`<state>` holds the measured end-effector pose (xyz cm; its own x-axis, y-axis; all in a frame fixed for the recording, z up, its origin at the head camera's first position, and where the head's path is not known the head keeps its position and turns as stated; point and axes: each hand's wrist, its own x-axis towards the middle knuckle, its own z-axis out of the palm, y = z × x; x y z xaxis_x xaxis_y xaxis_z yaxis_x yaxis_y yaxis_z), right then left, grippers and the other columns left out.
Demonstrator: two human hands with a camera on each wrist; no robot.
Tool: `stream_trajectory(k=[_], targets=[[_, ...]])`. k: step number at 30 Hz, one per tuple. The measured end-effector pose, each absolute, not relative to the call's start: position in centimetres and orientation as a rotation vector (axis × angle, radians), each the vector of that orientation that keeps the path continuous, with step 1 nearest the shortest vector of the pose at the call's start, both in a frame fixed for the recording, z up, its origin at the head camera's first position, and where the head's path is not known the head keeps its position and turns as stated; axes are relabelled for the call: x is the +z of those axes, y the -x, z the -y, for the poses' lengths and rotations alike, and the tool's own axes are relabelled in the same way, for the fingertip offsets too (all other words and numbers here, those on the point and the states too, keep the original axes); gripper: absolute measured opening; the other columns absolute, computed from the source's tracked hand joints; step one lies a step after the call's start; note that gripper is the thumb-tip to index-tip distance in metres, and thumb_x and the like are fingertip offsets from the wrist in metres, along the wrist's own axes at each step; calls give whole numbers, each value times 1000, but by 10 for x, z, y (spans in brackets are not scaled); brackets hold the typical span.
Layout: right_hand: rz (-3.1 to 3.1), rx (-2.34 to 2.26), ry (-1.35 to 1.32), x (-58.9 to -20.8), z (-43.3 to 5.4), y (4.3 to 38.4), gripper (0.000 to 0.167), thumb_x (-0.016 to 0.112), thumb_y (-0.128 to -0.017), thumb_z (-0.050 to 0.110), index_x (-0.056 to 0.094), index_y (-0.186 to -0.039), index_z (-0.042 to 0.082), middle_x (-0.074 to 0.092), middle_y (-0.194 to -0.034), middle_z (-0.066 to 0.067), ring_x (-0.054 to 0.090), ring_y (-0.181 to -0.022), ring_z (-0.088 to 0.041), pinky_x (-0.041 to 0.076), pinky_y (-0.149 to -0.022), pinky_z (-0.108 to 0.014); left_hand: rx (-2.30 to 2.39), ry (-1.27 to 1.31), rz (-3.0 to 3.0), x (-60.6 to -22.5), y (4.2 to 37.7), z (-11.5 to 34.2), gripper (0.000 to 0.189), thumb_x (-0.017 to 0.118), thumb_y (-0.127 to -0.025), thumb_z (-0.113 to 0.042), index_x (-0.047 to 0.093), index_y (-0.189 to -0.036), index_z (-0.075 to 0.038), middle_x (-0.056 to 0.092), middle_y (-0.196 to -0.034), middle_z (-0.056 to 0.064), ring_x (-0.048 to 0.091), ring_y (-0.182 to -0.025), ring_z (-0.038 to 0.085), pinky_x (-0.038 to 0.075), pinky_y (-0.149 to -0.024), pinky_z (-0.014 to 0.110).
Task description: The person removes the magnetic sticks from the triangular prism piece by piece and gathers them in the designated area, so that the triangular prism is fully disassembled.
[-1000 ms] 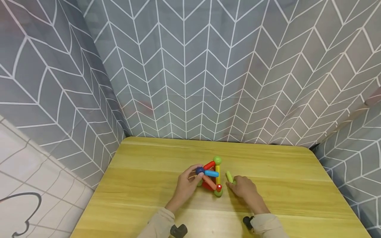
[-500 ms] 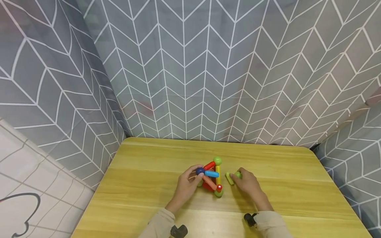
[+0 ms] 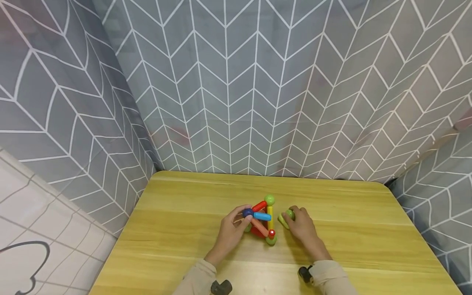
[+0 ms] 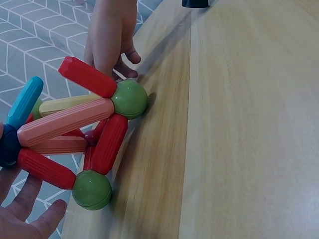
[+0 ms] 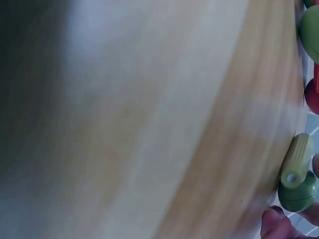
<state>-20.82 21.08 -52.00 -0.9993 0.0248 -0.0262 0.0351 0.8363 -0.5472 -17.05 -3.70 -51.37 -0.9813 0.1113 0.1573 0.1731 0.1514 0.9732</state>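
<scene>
My left hand (image 3: 229,231) grips the dark blue ball (image 3: 248,212) at the peak of a structure of magnetic rods and balls. From that ball spread a light blue rod (image 3: 262,216), an orange-pink rod (image 4: 65,122) and red rods (image 4: 46,169). Green balls (image 4: 91,189) form its lower corners on the table, and a short red rod (image 4: 85,76) sticks up from one corner. To the right, my right hand (image 3: 303,225) pinches a loose green ball (image 3: 290,214). Against this ball lies a light green rod (image 5: 297,160); whether the fingers also touch it I cannot tell.
All of this stands on a wood-grain table (image 3: 177,237). Behind it hangs a grey patterned curtain (image 3: 228,90), close to the table's back edge. A black wrist camera (image 3: 305,273) sits on the right wrist, another (image 3: 221,287) on the left.
My right hand first shifted right, showing the green ball apart from the light green rod. It then came back left, bringing the ball against the rod. My left hand and the structure stayed put.
</scene>
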Motion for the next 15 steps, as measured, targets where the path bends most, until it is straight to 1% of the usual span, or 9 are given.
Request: stream_trajectory(k=[3,6,8,10,15], targets=[[-2977,-889,-42,-517,-206,205,53,67,-95,36,58,-128,-5,54,-102,-23,51,-76,-25,43,-63,-33,-1991,283,2359,-513,170,37,33,65,-98,-24,64,-131,-17,65,-135,11,65,-119,34,56,-100,46],[-2961,-879,-30,-515,-202,202,66,78,-86,38,55,-132,-4,53,-106,-23,53,-79,-27,48,-67,-38,-2007,273,2351,-511,169,37,33,65,-98,-22,64,-131,-18,64,-136,11,65,-119,34,56,-100,47],[-2956,-872,-19,-514,-201,202,72,84,-80,36,55,-133,-2,52,-108,-22,54,-81,-27,49,-69,-39,-2017,279,2335,-510,169,37,33,65,-98,-22,64,-131,-17,64,-136,12,65,-119,35,56,-100,48],[-2954,-873,-2,-514,-201,202,72,87,-76,31,55,-132,-1,53,-108,-21,54,-82,-27,50,-71,-39,-2020,274,2338,-510,169,37,33,65,-98,-22,64,-131,-17,64,-136,11,65,-120,34,56,-100,48],[-2947,-891,68,-514,-207,205,61,86,-76,18,59,-127,-1,56,-106,-19,55,-85,-26,51,-77,-43,-2005,277,2358,-512,170,38,33,64,-99,-23,64,-131,-17,64,-136,12,65,-119,34,56,-100,47]])
